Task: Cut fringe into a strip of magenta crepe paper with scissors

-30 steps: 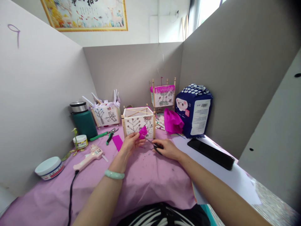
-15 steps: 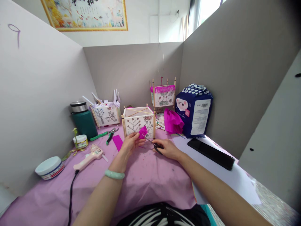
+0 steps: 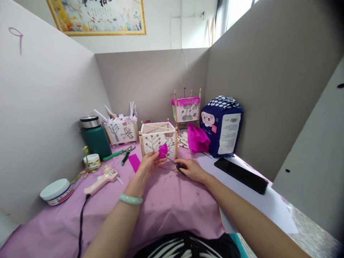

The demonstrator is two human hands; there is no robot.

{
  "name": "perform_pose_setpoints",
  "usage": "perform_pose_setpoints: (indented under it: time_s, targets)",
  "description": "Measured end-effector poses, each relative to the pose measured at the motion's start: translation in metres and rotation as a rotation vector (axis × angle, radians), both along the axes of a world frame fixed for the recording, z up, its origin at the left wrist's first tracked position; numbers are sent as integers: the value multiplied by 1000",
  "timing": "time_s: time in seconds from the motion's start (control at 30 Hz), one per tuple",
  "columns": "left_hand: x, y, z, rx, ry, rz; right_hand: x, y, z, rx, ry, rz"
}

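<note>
On the pink cloth [image 3: 172, 211], the left hand [image 3: 148, 165] pinches crepe paper [image 3: 163, 151] between its fingers, against the lantern [image 3: 152, 144] front; the right hand [image 3: 191, 170] curls nearly shut around scissors [image 3: 173, 162] (tips just beside the paper).

My head camera looks forward and down, close above my left hand [image 3: 149, 165] and right hand [image 3: 192, 170], toward the far partition [image 3: 150, 82].

Pale green bangle [image 3: 130, 199], black-and-white striped top [image 3: 185, 246]
</note>
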State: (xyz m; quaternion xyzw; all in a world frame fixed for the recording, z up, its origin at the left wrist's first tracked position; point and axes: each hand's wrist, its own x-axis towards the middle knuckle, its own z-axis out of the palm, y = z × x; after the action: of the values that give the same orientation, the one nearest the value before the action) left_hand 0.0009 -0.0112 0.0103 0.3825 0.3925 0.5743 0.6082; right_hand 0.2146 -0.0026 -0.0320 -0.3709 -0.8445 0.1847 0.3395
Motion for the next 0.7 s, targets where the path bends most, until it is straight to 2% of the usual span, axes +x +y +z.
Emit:
perform_pose_setpoints:
  time_s: [0.7]
  targets:
    - [1,4,-6,-12,15,-17,-2,0,-1,-6,19,13]
